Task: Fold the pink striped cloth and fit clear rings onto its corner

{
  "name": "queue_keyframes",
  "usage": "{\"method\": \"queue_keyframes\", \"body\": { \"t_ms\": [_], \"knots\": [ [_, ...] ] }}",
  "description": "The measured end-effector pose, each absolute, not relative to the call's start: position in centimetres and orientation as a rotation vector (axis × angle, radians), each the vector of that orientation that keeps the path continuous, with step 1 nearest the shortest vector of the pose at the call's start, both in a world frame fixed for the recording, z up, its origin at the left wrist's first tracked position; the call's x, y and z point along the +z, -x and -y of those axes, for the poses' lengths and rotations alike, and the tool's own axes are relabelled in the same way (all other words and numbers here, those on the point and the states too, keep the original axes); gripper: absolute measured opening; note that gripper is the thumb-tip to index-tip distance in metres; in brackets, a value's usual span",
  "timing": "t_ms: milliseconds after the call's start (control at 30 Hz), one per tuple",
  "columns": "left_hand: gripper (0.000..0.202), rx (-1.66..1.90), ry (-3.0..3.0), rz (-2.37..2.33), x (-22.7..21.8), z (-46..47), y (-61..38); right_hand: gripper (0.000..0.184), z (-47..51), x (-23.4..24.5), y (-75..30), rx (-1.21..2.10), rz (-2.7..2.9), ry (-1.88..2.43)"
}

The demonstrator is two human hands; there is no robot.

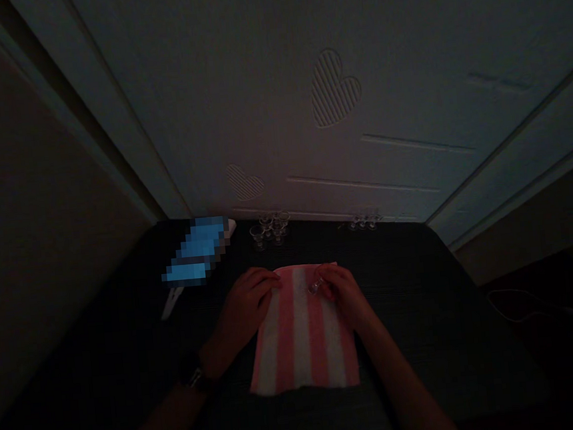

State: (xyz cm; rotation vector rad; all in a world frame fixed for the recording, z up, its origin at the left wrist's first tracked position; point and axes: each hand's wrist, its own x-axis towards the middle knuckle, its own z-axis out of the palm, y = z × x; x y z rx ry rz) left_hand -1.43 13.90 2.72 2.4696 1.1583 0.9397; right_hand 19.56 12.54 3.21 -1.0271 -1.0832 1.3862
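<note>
A pink-and-white striped cloth (301,334) lies spread on the dark table. My right hand (340,290) is closed on a small clear glass (315,285), held tilted over the upper right part of the cloth. My left hand (251,298) rests at the cloth's upper left corner, fingers stretched out and touching its edge; a dark watch (193,374) is on that wrist. Behind the cloth stand several small clear stemmed glasses (270,230), grouped close together. Farther right is a row of smaller clear glass pieces (365,222), too dim to make out fully.
On the left, a device with a lit, blurred blue screen (197,253) leans on a white stand (172,302). A pale wall panel (256,97) with raised hearts rises behind the table (415,311). A white cable (513,319) shows at the far right. The light is low.
</note>
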Motion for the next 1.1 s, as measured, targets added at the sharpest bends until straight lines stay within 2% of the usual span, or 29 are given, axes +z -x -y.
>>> {"method": "queue_keyframes", "body": {
  "t_ms": [467,700,1100],
  "knots": [
    [0.025,0.939,-2.482,-1.143,2.43,-13.89,1.43,0.028,-12.62,3.29,-19.57,1.375,1.061,1.000],
    [0.021,0.847,-2.459,-1.210,2.59,-13.83,1.32,0.028,-12.53,2.96,-19.73,1.357,1.096,1.186],
    [0.017,0.830,-2.373,-1.358,2.72,-14.05,1.30,0.031,-12.46,3.08,-19.59,1.429,1.274,1.110]
  ]
}}
